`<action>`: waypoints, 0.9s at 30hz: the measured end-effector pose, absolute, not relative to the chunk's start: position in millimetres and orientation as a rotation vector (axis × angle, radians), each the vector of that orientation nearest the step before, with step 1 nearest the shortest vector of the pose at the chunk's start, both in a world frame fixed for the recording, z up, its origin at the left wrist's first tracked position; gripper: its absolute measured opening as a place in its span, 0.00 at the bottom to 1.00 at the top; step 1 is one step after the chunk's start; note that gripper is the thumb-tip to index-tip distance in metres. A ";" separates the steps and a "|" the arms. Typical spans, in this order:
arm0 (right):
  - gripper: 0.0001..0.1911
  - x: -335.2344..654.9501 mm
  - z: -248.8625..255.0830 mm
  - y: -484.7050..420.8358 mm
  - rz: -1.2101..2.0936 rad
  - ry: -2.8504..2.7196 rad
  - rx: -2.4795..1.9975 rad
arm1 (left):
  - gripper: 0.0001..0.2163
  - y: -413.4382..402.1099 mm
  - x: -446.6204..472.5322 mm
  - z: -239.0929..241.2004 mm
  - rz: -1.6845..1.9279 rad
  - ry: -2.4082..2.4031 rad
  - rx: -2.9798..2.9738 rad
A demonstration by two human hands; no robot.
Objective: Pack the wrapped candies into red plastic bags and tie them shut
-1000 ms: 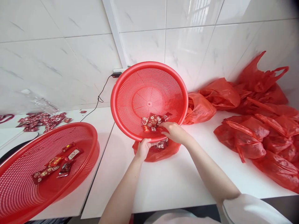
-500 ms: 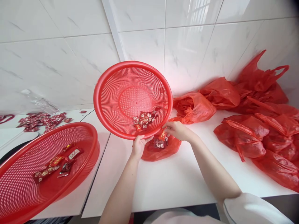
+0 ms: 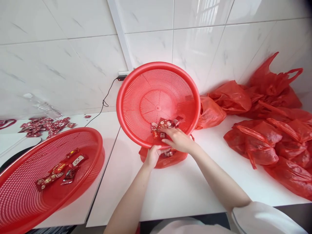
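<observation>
My left hand (image 3: 154,156) is closed on the near rim of a round red plastic basket (image 3: 131,113), which is tilted up so that its inside faces me. Several small dark-red printed packets (image 3: 165,124) lie in its lower part. My right hand (image 3: 179,139) reaches over the rim, its fingers stretched out and touching these packets, thumb apart. Beneath the basket, a red plastic bag (image 3: 170,162) with packets inside sits on the white table, partly hidden by the basket and my hands.
A second red basket (image 3: 96,143) with several packets (image 3: 69,164) stands at the left. Behind it are loose red packets (image 3: 46,126) and a clear bottle (image 3: 45,107). Red plastic bags (image 3: 258,138) crowd the right side. A black cable (image 3: 107,94) runs down the tiled wall.
The tilted basket has shifted right over the bag, uncovering the plug and cable. My right hand has moved from the bag, where it held an orange-red packet, into the basket.
</observation>
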State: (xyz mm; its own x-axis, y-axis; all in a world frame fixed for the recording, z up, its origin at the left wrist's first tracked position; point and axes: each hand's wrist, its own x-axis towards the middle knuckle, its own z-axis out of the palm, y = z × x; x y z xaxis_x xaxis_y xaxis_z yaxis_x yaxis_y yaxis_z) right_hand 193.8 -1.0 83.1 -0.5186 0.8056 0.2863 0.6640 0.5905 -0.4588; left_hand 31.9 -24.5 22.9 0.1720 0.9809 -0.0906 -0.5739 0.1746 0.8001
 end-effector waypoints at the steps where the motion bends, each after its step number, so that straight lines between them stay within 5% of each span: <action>1: 0.24 191.0 81.2 -1.9 0.418 -2.398 -1.168 | 0.16 -26.0 33.9 21.2 1.215 0.710 0.713; 14: 0.23 210.1 90.5 0.9 0.705 -2.362 -0.990 | 0.18 -19.3 24.5 28.4 1.289 0.724 0.695; 27: 0.17 222.7 104.7 -2.2 0.632 -2.308 -1.079 | 0.13 -6.8 8.7 26.8 1.391 0.840 0.710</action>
